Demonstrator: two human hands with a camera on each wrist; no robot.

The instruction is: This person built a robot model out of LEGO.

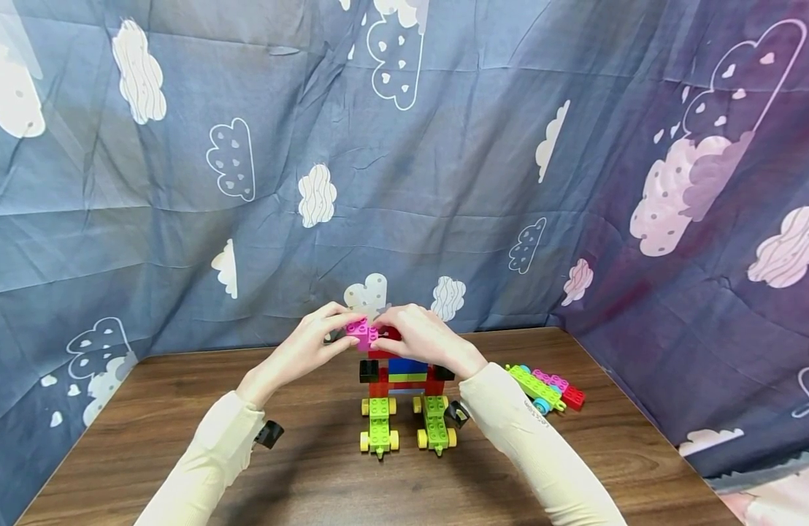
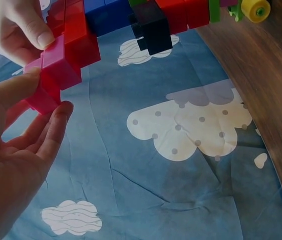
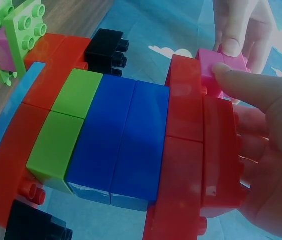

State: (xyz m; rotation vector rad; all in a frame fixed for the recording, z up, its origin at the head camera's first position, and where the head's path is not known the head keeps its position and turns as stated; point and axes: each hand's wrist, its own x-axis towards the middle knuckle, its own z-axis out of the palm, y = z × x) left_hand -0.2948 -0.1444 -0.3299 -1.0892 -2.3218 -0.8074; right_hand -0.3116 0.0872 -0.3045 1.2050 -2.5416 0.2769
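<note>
1. A pink brick point(image 1: 361, 333) sits at the top of the block figure point(image 1: 404, 380), which stands upright on the worktop point(image 1: 181, 409); the left hand point(image 1: 310, 349) pinches it between thumb and fingers, judged to align it on the red top row.
2. The right hand point(image 1: 420, 337) wraps round the red upper part with its thumb on the pink brick, apparently steadying the figure.
3. A pile of spare bricks point(image 1: 544, 387) lies well apart, to the right.
4. The head view alone shows the green wheeled feet point(image 1: 378, 432); the right wrist view reveals blue bricks point(image 3: 118, 140) and green bricks point(image 3: 63, 125); the left wrist view shows the pinching fingers point(image 2: 50, 130) from below.
</note>
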